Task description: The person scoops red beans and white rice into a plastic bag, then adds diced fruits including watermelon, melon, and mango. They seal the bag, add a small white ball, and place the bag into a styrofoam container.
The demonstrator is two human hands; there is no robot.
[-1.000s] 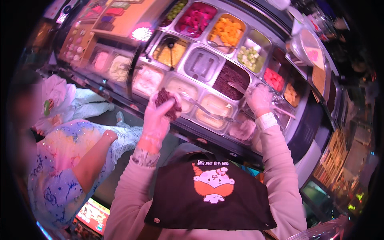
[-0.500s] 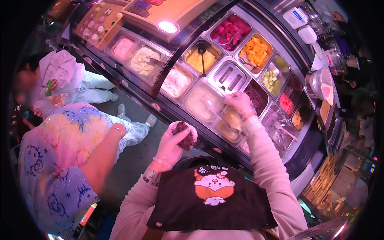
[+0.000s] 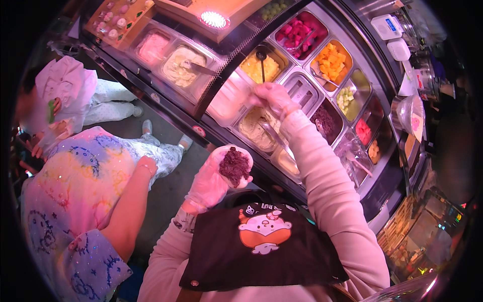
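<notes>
My left hand (image 3: pixel 207 185), in a clear glove, is closed around a round white wrapper (image 3: pixel 245 182) topped with a crumbly dark purple filling (image 3: pixel 234 165). It is held in front of the counter's near edge. My right hand (image 3: pixel 274 98), also gloved, grips the edge of a translucent lid (image 3: pixel 240 86) above the pan of pink cream. Just below that hand, a pan of pale beige cream (image 3: pixel 254 132) is uncovered, with a spatula (image 3: pixel 271 133) resting in it. Dark purple filling of a similar look fills another pan (image 3: pixel 324 121) to the right.
Pans of dragon fruit cubes (image 3: pixel 302 36), mango cubes (image 3: pixel 332 61) and green cubes (image 3: pixel 345 99) sit farther back. A yellow filling (image 3: pixel 261 66) has a black-handled spoon. At left, beyond the counter, stand a person in tie-dye (image 3: pixel 85 176) and another in pale clothes (image 3: pixel 68 85).
My right hand has lifted the lid off the beige cream and carried it up and left over the pink cream. My left hand has turned, showing more of the purple filling.
</notes>
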